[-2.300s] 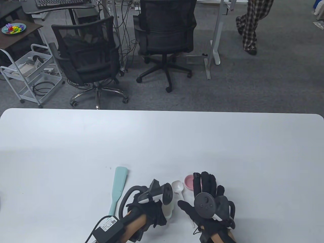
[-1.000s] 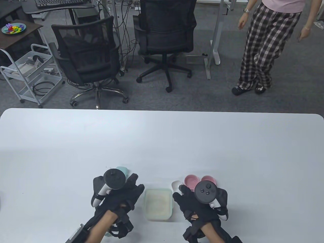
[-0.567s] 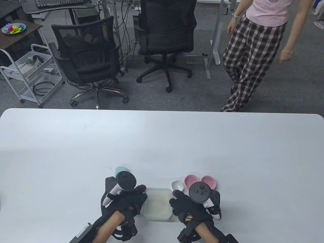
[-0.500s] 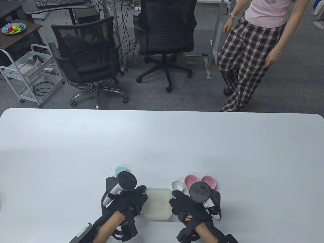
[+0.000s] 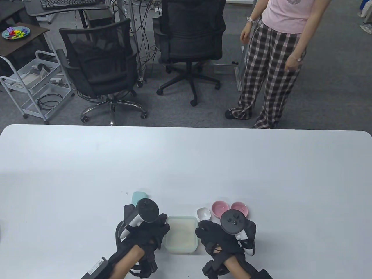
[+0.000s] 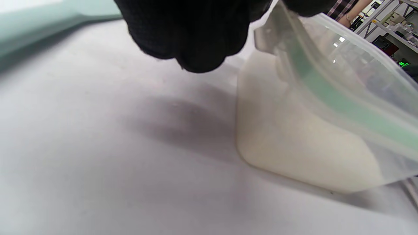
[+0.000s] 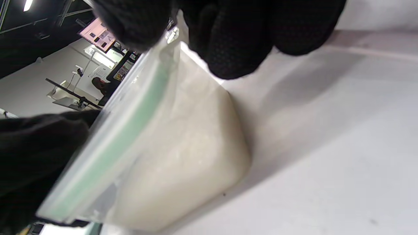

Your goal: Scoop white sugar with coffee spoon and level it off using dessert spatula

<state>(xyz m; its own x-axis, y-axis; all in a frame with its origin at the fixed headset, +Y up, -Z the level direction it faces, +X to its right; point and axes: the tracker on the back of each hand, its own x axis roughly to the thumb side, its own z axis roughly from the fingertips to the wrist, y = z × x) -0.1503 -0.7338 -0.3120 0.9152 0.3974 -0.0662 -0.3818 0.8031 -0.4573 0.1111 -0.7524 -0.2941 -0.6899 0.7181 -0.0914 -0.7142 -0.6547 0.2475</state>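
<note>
A lidded clear plastic sugar container (image 5: 180, 234), holding pale white sugar, sits near the table's (image 5: 186, 162) front edge. The left hand (image 5: 145, 235) and right hand (image 5: 218, 237) curl their fingers onto its lid edges from either side. It looks light, stiff and probably slippery, best held at the rim. The white coffee spoon (image 5: 204, 213) lies just behind the right hand, the mint dessert spatula (image 5: 136, 197) behind the left, two pink dishes (image 5: 229, 208) beside the spoon. The far half of the table gives ample room.

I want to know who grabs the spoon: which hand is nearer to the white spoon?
Right. The right hand sits just below the white spoon, fingertips almost at it; the left hand is across the sugar box, on its far side.
</note>
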